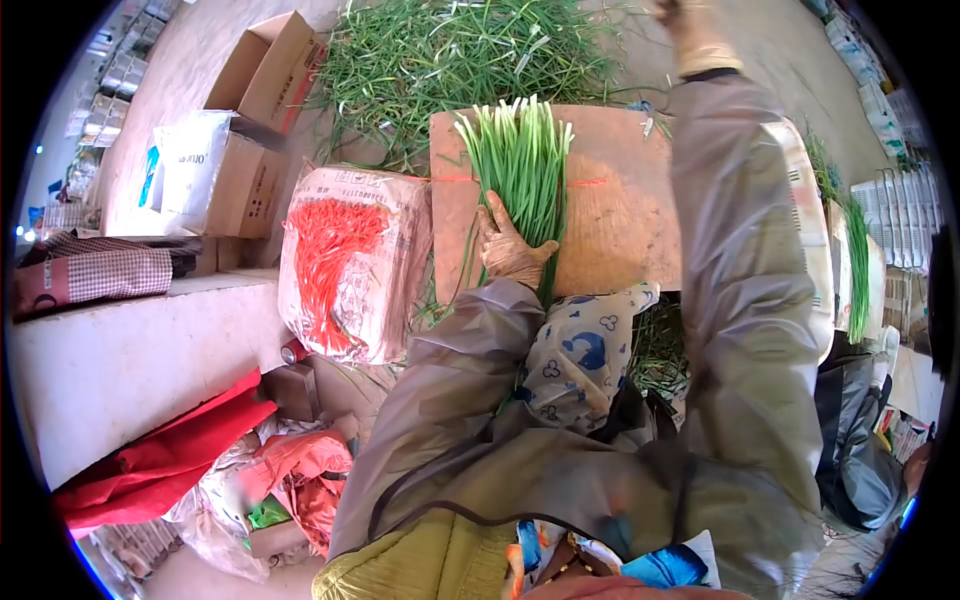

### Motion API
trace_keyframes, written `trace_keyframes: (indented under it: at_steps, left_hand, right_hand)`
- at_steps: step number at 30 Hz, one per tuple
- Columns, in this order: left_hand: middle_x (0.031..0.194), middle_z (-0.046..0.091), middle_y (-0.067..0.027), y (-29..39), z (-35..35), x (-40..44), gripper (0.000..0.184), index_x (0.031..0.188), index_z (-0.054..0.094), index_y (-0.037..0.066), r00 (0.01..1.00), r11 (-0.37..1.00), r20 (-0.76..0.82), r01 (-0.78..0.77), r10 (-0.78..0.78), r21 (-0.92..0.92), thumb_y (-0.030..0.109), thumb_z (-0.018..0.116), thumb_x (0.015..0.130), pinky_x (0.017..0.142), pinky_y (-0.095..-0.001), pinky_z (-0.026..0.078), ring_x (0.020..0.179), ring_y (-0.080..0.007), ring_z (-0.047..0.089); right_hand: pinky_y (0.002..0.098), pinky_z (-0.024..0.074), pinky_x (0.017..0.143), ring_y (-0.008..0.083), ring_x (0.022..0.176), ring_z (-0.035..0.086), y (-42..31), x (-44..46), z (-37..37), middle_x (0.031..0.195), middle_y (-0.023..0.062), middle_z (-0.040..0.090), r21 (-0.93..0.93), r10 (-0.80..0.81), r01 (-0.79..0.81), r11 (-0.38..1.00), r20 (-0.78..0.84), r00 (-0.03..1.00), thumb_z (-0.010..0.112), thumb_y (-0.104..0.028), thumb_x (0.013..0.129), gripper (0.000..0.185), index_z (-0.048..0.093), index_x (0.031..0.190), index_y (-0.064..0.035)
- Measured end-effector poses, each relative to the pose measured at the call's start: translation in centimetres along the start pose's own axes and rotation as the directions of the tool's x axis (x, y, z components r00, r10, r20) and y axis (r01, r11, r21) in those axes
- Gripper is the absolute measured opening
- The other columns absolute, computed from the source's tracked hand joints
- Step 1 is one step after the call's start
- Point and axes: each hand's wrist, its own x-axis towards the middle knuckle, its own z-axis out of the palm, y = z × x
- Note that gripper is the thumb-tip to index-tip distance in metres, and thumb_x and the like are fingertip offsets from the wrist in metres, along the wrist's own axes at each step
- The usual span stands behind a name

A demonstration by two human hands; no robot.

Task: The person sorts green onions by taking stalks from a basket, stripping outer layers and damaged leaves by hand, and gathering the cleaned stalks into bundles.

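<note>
A bundle of green garlic chives (525, 165) with pale cut ends at the top lies on a worn wooden board (625, 235). My left hand (514, 245), in a tan glove, spans the bundle's lower part, fingers along its left side and thumb towards its right; I hold it against the board. A thin red tie (588, 183) shows on both sides of the bundle, its middle hidden under the stalks. My right hand (697, 38), also gloved, is stretched out beyond the board's far right corner. The top edge cuts it off, and its fingers are unclear.
Red ties (335, 260) lie on a stack of printed sacks (400, 215) left of the board. Loose greens (460, 65) are heaped beyond it. An open cardboard box (245, 180) stands at far left. More chives (857, 265) lie at right. A patterned cloth (585, 350) covers my lap.
</note>
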Motion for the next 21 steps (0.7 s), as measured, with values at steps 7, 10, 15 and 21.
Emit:
trace_keyframes:
  at_steps: [7, 10, 15, 21]
  left_hand:
    - [0.130, 0.036, -0.0255, -1.3, 0.9, 0.2, 0.126, 0.142, 0.002, 0.014, 0.996, 0.991, -0.052, -0.060, 0.067, 0.123, 0.043, 0.080, 0.047, 0.088, -0.0406, 0.042, 0.109, -0.0377, 0.048]
    - [0.087, 0.060, -0.0221, -2.6, 2.6, 0.8, 0.127, 0.141, 0.009, 0.010, 0.972, 0.912, -0.147, -0.114, 0.185, 0.394, 0.062, 0.074, 0.044, 0.057, -0.0379, 0.047, 0.064, -0.0310, 0.059]
    - [0.105, 0.051, -0.0303, -2.9, 1.9, 1.3, 0.119, 0.140, 0.007, 0.006, 0.986, 0.956, -0.021, -0.155, 0.166, 0.248, 0.055, 0.074, 0.054, 0.076, -0.0452, 0.044, 0.088, -0.0413, 0.055]
    - [0.134, 0.026, -0.0283, -3.4, 1.4, 1.7, 0.111, 0.140, 0.008, 0.003, 0.951, 0.951, 0.007, -0.309, 0.309, -0.023, 0.037, 0.077, 0.060, 0.102, -0.0418, 0.026, 0.123, -0.0390, 0.031]
  right_hand:
    - [0.0235, 0.0416, 0.067, 0.0103, 0.075, 0.051, -6.8, -21.9, -8.8, 0.080, 0.0003, 0.056, -0.541, 0.401, -0.184, 0.821, 0.317, 0.860, 0.052, -0.022, 0.085, 0.017, 0.058, 0.089, -0.0066]
    - [0.0300, 0.0466, 0.075, 0.0181, 0.088, 0.058, -4.5, -35.0, -12.7, 0.091, 0.0067, 0.063, -0.919, 0.957, -0.356, 0.168, 0.066, 0.282, 0.062, -0.024, 0.077, 0.026, 0.062, 0.096, -0.0063]
    - [0.0315, 0.0487, 0.063, 0.0164, 0.075, 0.060, -5.3, -45.2, -19.5, 0.085, 0.0064, 0.064, -0.848, 0.844, -0.376, 0.372, 0.140, 0.518, 0.060, -0.024, 0.079, 0.029, 0.062, 0.102, -0.0079]
    - [0.0254, 0.0462, 0.057, 0.0118, 0.062, 0.054, -4.7, -40.5, -37.3, 0.075, 0.0039, 0.060, -0.481, 0.483, -0.669, 0.566, -0.464, 0.742, 0.057, -0.018, 0.084, 0.020, 0.061, 0.095, -0.0024]
